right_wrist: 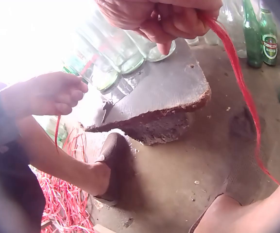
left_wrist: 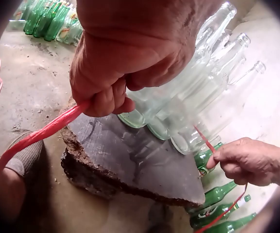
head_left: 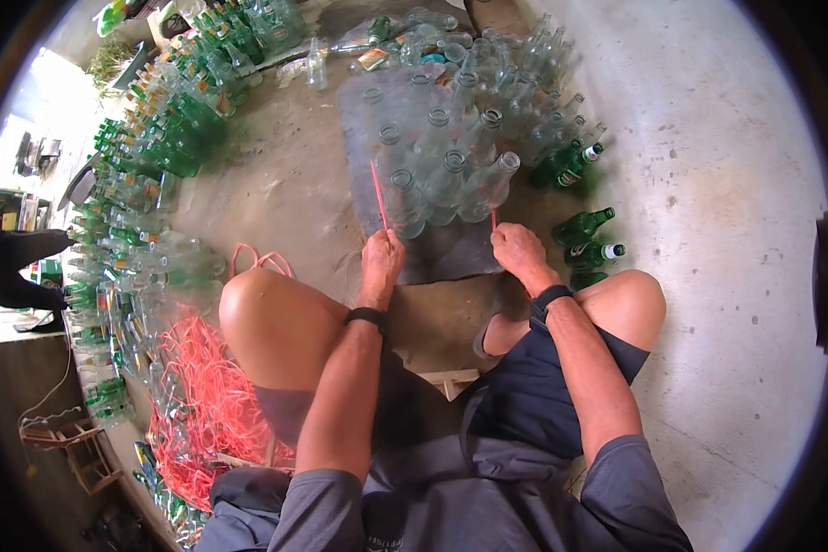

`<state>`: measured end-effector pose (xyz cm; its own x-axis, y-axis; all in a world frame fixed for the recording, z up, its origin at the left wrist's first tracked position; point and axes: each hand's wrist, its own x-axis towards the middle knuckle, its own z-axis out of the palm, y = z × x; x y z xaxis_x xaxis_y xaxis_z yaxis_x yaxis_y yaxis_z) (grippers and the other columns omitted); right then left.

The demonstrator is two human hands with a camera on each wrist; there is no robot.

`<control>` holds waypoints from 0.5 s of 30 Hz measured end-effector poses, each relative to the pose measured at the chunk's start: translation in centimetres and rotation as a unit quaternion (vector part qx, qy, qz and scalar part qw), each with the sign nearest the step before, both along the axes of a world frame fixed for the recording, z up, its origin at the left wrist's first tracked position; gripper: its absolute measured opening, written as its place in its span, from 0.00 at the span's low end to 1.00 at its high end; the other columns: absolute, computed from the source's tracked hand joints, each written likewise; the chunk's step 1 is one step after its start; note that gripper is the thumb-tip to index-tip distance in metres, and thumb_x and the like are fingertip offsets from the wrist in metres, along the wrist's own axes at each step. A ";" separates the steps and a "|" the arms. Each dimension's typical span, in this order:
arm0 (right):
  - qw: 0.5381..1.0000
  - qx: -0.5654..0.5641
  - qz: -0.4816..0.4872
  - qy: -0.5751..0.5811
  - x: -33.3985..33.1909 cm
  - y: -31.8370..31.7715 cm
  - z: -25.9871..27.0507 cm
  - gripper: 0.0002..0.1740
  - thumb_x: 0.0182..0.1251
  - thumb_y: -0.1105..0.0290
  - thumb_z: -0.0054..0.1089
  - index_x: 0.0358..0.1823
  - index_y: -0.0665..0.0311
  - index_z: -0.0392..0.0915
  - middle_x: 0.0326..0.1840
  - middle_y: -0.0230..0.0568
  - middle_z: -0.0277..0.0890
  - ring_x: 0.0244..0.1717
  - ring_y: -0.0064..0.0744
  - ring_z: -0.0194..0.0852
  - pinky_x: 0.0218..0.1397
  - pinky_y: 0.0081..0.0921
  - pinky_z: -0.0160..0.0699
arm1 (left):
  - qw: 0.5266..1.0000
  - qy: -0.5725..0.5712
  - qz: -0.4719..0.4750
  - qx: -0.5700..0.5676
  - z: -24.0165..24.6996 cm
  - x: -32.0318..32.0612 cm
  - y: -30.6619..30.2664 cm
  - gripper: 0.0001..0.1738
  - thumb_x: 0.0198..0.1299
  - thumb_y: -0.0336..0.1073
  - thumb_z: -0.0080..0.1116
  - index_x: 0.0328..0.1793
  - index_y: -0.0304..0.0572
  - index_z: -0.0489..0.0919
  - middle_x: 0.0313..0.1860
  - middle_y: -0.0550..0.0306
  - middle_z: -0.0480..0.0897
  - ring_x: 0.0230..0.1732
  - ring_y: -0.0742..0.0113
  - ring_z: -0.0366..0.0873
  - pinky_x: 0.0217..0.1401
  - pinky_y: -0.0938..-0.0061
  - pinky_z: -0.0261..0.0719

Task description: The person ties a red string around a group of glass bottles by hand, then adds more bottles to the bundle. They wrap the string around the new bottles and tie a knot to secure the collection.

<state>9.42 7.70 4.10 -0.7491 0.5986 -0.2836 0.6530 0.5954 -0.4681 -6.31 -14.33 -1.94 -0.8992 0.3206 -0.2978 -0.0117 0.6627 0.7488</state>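
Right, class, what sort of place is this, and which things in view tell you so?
Probably a bottle-sorting or recycling workspace: massed green bottles stand on the floor, a heap of red twine lies nearby, and clear bottles stand grouped on a dark slab.

Slab (left_wrist: 135,165): dark, stone-like, smooth and slightly glossy on top, edge rough and crumbly. Bottles (head_left: 437,170) on it: clear glass, surfaces shiny. Cord (right_wrist: 237,73), towards one o'clock in the right wrist view, looked like plastic, creased lengthwise with a soft sheen.
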 end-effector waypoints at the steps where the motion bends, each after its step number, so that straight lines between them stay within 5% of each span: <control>1: 1.000 0.001 -0.004 0.010 -0.1 0.1 -0.1 0.18 0.73 0.57 0.50 0.41 0.61 0.86 0.45 0.60 0.86 0.50 0.71 0.82 0.56 0.59 0.80 | 1.000 0.007 -0.004 0.017 0.0 0.1 0.0 0.25 0.76 0.46 0.48 0.42 0.28 0.85 0.40 0.24 0.85 0.49 0.25 0.84 0.53 0.44 0.81; 11: 0.991 0.022 -0.073 0.110 0.3 1.7 0.2 0.17 0.72 0.59 0.52 0.41 0.61 0.87 0.43 0.60 0.86 0.49 0.69 0.83 0.54 0.60 0.82 | 0.996 -0.014 0.002 0.089 -2.2 0.5 0.1 0.22 0.75 0.41 0.49 0.35 0.27 0.82 0.31 0.27 0.83 0.37 0.29 0.84 0.43 0.46 0.80; 13: 0.991 0.023 -0.084 0.106 0.4 1.9 0.6 0.17 0.72 0.59 0.52 0.43 0.60 0.88 0.44 0.60 0.86 0.49 0.69 0.84 0.54 0.58 0.82 | 0.998 0.006 -0.034 0.055 -2.7 0.1 -0.2 0.23 0.76 0.44 0.45 0.41 0.32 0.83 0.25 0.54 0.81 0.26 0.64 0.79 0.32 0.66 0.76; 15: 0.990 0.023 -0.098 0.104 0.5 1.7 1.0 0.17 0.72 0.59 0.52 0.44 0.60 0.88 0.44 0.59 0.86 0.49 0.68 0.84 0.54 0.57 0.82 | 0.997 0.003 -0.038 0.064 -2.6 0.2 -0.3 0.23 0.76 0.45 0.45 0.41 0.32 0.83 0.25 0.53 0.82 0.27 0.64 0.80 0.32 0.66 0.76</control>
<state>9.88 9.37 5.05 -0.6574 0.7462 -0.1049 0.6501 0.4912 -0.5797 -6.08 -14.64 -4.50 -0.8725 0.4230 -0.2444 0.0400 0.5604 0.8272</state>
